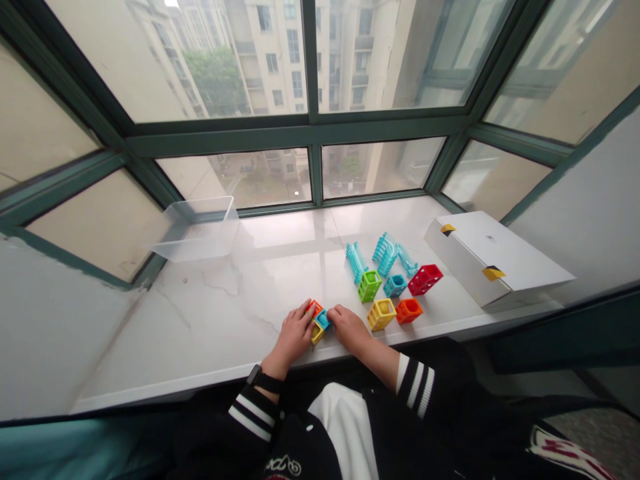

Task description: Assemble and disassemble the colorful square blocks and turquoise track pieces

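On white sill (215, 307), near front edge, block cluster (321, 322) sits between both hands. Left hand (294, 333) clasps cluster's left side, fingers lying over it; right hand (351, 330) has curled fingertips at blue block (324, 318), cannot tell whether pinching. Best handled, probably, by bracing with left, pressing evenly with right, keeping edges square. Cluster looks orange-red, blue and yellow, compact, partly covered by fingers.
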The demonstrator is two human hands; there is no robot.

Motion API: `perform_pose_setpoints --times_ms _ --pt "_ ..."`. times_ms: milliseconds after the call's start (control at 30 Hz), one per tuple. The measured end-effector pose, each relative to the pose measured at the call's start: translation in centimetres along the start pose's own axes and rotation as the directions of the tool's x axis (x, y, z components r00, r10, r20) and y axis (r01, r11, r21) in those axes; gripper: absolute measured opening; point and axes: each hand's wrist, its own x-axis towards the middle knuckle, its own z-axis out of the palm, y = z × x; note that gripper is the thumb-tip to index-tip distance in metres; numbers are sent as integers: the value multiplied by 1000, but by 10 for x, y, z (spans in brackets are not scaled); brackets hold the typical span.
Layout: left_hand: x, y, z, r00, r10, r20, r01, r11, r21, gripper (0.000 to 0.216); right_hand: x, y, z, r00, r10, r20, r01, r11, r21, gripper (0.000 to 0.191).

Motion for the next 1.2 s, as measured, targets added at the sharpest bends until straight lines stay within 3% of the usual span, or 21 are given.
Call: perform_pose_setpoints --times_ms 200,400,500,600,733,800,867,967,1100,1200 --pt "-2 -16 -12 1000 -3 25 3 1000 -7 57 -2 -1 3 1000 4 19 -4 1000 -22 29" --pt "0 -33 -21 1000 -17 -15 16 998 -60 53 -1 -3 -2 989 34 -147 10 957 289 21" --pt "2 -24 -20 1000 -18 -21 16 993 -113 52 -2 -13 -13 965 97 -242 39 863 503 12" --pt "5 -7 -23 1000 -7 -5 6 983 -186 55 -4 -23 -26 959 145 -243 72 704 706 5" --pt "10 24 -44 997 -44 -70 12 916 -402 50 -10 -30 -43 952 152 -265 140 554 821 9" --pt "12 41 -57 994 -97 -56 42 786 -616 47 -13 -34 -52 943 133 -306 184 558 809 8" --pt "13 57 -68 996 -91 9 64 628 -776 50 -16 -37 -63 931 87 -354 226 626 747 6" --pt "13 74 -75 998 -23 50 55 480 -875 60 -19 -43 -78 913 -7 -407 283 730 622 9" --pt "10 89 -75 998 17 59 44 470 -882 66 -24 -46 -90 879 -5 -476 320 748 582 14" --pt "10 100 -78 996 79 45 -5 543 -840 50 -30 -47 -97 856 18 -516 334 743 580 20"
